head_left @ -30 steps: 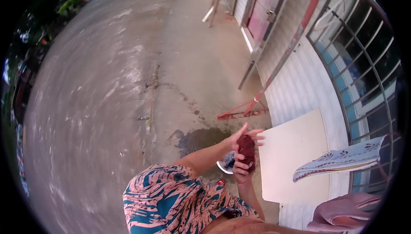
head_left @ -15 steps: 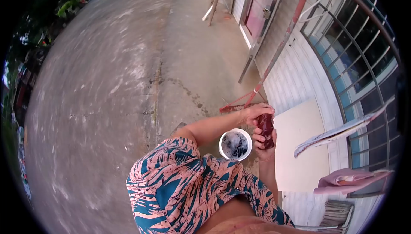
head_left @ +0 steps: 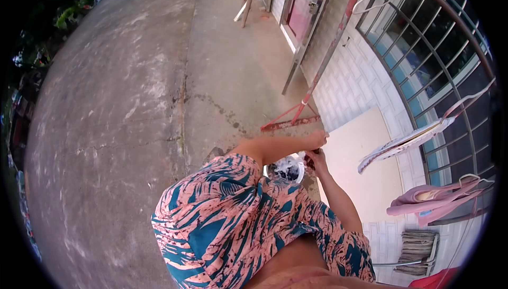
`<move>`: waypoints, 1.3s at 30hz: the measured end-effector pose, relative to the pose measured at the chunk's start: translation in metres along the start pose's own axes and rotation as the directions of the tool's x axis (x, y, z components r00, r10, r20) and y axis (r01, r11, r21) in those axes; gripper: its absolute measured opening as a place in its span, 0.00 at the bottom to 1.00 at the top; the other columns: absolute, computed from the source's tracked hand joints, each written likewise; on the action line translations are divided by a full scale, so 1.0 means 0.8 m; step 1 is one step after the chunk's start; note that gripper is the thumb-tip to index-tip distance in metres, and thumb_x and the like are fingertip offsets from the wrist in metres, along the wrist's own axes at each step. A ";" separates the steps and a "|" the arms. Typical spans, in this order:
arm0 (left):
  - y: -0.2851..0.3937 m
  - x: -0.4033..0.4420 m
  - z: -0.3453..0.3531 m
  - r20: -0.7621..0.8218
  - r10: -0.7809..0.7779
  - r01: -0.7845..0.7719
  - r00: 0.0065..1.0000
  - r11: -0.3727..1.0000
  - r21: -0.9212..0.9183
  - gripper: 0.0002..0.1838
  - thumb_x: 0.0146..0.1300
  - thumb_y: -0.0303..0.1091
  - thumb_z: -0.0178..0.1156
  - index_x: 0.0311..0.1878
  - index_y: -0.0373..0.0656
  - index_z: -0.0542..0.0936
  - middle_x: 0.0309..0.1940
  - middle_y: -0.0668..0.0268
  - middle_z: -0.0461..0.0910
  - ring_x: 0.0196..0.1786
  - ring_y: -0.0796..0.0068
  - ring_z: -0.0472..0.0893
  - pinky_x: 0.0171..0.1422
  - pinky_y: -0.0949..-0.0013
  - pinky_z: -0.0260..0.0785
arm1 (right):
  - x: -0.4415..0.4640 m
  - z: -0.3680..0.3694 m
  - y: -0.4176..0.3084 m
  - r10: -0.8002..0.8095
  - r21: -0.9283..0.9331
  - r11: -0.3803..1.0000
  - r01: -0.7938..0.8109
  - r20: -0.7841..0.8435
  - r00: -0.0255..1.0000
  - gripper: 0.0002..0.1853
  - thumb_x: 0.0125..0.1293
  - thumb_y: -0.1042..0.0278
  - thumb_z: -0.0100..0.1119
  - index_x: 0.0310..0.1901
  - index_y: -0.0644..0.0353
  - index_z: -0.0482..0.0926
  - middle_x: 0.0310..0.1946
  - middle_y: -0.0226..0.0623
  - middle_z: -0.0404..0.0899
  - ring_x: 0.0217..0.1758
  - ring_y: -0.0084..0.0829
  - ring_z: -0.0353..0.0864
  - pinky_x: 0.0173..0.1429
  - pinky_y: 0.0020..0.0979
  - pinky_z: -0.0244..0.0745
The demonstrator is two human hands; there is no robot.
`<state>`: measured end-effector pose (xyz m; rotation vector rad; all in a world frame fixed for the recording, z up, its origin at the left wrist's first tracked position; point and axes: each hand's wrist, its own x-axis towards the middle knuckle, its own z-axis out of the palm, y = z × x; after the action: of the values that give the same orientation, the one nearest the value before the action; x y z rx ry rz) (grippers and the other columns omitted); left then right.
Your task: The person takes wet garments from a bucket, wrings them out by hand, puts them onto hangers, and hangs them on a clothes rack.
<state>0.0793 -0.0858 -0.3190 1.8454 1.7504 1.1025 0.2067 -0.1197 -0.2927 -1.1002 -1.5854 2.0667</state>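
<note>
My left hand [head_left: 317, 139] is closed above my right, its fingers mostly turned away, so what lies in its grip is hidden. Just below it, my right hand [head_left: 316, 161] is closed round a dark red, wet-looking cloth [head_left: 308, 157], of which only a small dark part shows. Beside the hands, partly covered by my left forearm and my shirt, stands a white bucket [head_left: 266, 171] holding foamy liquid and something dark.
A red metal stand [head_left: 291, 124] rises beyond my hands. A pale board [head_left: 360, 167] leans on the white wall at right. A cloth shoe [head_left: 405, 143] and pink fabric [head_left: 428, 199] hang near the barred window [head_left: 418, 40]. Wet spots mark the concrete [head_left: 132, 130].
The dark red cloth, held lengthwise between both hands before, is now mostly hidden. My hands sit slightly lower and nearer the bucket, and the view has shifted a little.
</note>
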 end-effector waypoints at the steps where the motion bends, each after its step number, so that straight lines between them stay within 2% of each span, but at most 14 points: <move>1: -0.004 0.002 0.003 -0.011 -0.107 0.106 0.994 0.994 -0.022 0.10 0.56 0.31 0.54 0.39 0.39 0.80 0.30 0.48 0.80 0.37 0.47 0.81 0.43 0.51 0.74 | 0.014 0.000 0.008 -0.059 -0.050 0.997 0.057 -0.040 0.997 0.13 0.60 0.66 0.63 0.41 0.60 0.72 0.22 0.37 0.75 0.15 0.27 0.75 0.10 0.26 0.63; 5: -0.024 -0.007 0.028 -0.269 -0.224 0.256 0.937 0.962 0.093 0.09 0.56 0.32 0.55 0.39 0.42 0.80 0.31 0.48 0.81 0.37 0.47 0.81 0.43 0.50 0.74 | 0.045 0.015 0.042 -0.229 -0.307 0.944 0.118 -0.356 0.906 0.24 0.58 0.71 0.64 0.54 0.63 0.64 0.20 0.37 0.76 0.13 0.26 0.73 0.12 0.29 0.68; 8: -0.067 -0.014 0.046 -0.198 -0.208 0.253 0.958 0.938 0.237 0.13 0.57 0.33 0.56 0.46 0.44 0.77 0.33 0.46 0.80 0.39 0.46 0.81 0.44 0.47 0.73 | 0.077 0.003 0.074 -0.218 -0.350 0.931 0.106 -0.299 0.929 0.40 0.55 0.68 0.67 0.63 0.60 0.51 0.20 0.37 0.77 0.13 0.26 0.74 0.14 0.29 0.69; 11: -0.008 -0.023 0.007 -0.112 -0.482 0.489 0.869 0.871 0.041 0.23 0.58 0.38 0.56 0.55 0.40 0.72 0.38 0.45 0.81 0.44 0.45 0.81 0.48 0.48 0.74 | 0.076 -0.010 0.093 -0.317 -0.599 0.794 0.105 -0.261 0.912 0.52 0.51 0.47 0.70 0.66 0.68 0.47 0.35 0.58 0.82 0.43 0.55 0.82 0.44 0.47 0.77; 20: -0.041 -0.032 0.023 -0.270 -0.595 0.576 0.757 0.803 -0.152 0.27 0.59 0.39 0.55 0.62 0.43 0.68 0.43 0.42 0.80 0.50 0.43 0.79 0.54 0.48 0.71 | 0.073 0.013 0.100 -0.373 -0.710 0.703 0.045 -0.314 0.873 0.55 0.51 0.44 0.69 0.69 0.67 0.44 0.36 0.60 0.81 0.43 0.60 0.81 0.45 0.52 0.76; 24: -0.137 -0.018 0.065 -0.086 -0.552 0.551 0.830 0.834 -0.036 0.30 0.59 0.43 0.58 0.64 0.49 0.64 0.45 0.49 0.80 0.47 0.45 0.80 0.53 0.49 0.72 | 0.038 0.025 0.071 -0.413 -0.758 0.652 0.007 -0.347 0.842 0.49 0.48 0.54 0.72 0.66 0.63 0.52 0.39 0.59 0.80 0.42 0.58 0.81 0.44 0.49 0.77; 27: -0.157 -0.019 0.046 0.453 -0.637 0.746 0.624 0.312 -0.588 0.24 0.61 0.49 0.57 0.57 0.49 0.71 0.42 0.56 0.81 0.46 0.53 0.81 0.51 0.50 0.73 | 0.029 -0.001 0.065 -0.547 -0.927 0.359 0.109 -0.115 0.829 0.50 0.50 0.49 0.69 0.69 0.58 0.51 0.51 0.61 0.72 0.51 0.56 0.77 0.49 0.49 0.76; 30: -0.178 -0.025 0.029 0.745 -0.335 0.656 0.576 -0.354 -0.666 0.21 0.64 0.55 0.57 0.51 0.50 0.77 0.39 0.63 0.83 0.45 0.61 0.82 0.49 0.52 0.74 | 0.037 -0.014 0.069 -0.657 -0.989 0.123 0.081 -0.020 0.753 0.47 0.45 0.53 0.73 0.67 0.53 0.59 0.54 0.55 0.67 0.56 0.54 0.73 0.50 0.43 0.76; 31: -0.162 -0.030 0.011 0.747 -0.321 0.663 0.582 -0.345 -0.664 0.18 0.64 0.52 0.57 0.46 0.50 0.78 0.37 0.64 0.82 0.42 0.63 0.82 0.48 0.55 0.75 | 0.030 -0.010 0.059 -0.682 -0.994 0.056 0.092 0.029 0.730 0.46 0.45 0.53 0.73 0.66 0.54 0.61 0.53 0.54 0.68 0.55 0.54 0.73 0.50 0.43 0.76; 33: -0.107 -0.028 -0.040 0.677 -0.323 0.631 0.661 -0.247 -0.735 0.12 0.65 0.47 0.58 0.38 0.48 0.80 0.32 0.67 0.82 0.38 0.67 0.81 0.47 0.60 0.75 | 0.001 -0.006 0.004 -0.487 -0.929 0.325 0.177 -0.004 0.874 0.41 0.51 0.53 0.70 0.64 0.60 0.64 0.50 0.49 0.72 0.47 0.47 0.77 0.49 0.41 0.76; 35: -0.069 -0.020 -0.075 0.551 -0.309 0.497 0.775 -0.240 -0.834 0.09 0.66 0.40 0.58 0.34 0.46 0.81 0.29 0.67 0.82 0.37 0.69 0.81 0.49 0.63 0.75 | 0.019 -0.016 -0.001 -0.547 -0.346 0.790 0.506 -0.027 0.837 0.30 0.58 0.50 0.64 0.58 0.59 0.71 0.45 0.43 0.79 0.38 0.38 0.80 0.45 0.40 0.76; 36: -0.126 -0.015 -0.072 0.516 -0.187 0.451 0.836 -0.302 -0.840 0.15 0.66 0.37 0.56 0.50 0.37 0.77 0.46 0.61 0.81 0.52 0.65 0.79 0.63 0.58 0.70 | 0.003 -0.015 -0.025 -0.348 0.006 0.937 0.349 -0.033 0.937 0.27 0.61 0.51 0.62 0.57 0.59 0.73 0.42 0.40 0.80 0.37 0.34 0.80 0.45 0.38 0.77; 37: -0.109 -0.026 -0.088 0.426 -0.173 0.388 0.888 -0.215 -0.896 0.16 0.66 0.35 0.56 0.53 0.38 0.75 0.49 0.61 0.80 0.54 0.66 0.78 0.64 0.58 0.70 | -0.009 -0.022 -0.053 -0.151 0.336 0.932 0.134 0.025 0.988 0.25 0.63 0.51 0.61 0.55 0.60 0.75 0.39 0.36 0.81 0.37 0.31 0.80 0.46 0.35 0.77; 39: -0.012 -0.027 -0.146 0.243 -0.090 0.241 0.966 -0.034 -0.970 0.21 0.65 0.32 0.57 0.60 0.40 0.71 0.53 0.62 0.77 0.57 0.67 0.76 0.65 0.58 0.70 | 0.007 -0.045 -0.045 -0.144 0.632 0.774 0.050 0.099 0.985 0.23 0.67 0.54 0.57 0.57 0.60 0.73 0.43 0.35 0.80 0.39 0.25 0.78 0.40 0.26 0.73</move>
<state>-0.0118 -0.1335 -0.2588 0.6078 0.4986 1.4741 0.2218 -0.0794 -0.2652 -0.6162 -0.8372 2.3719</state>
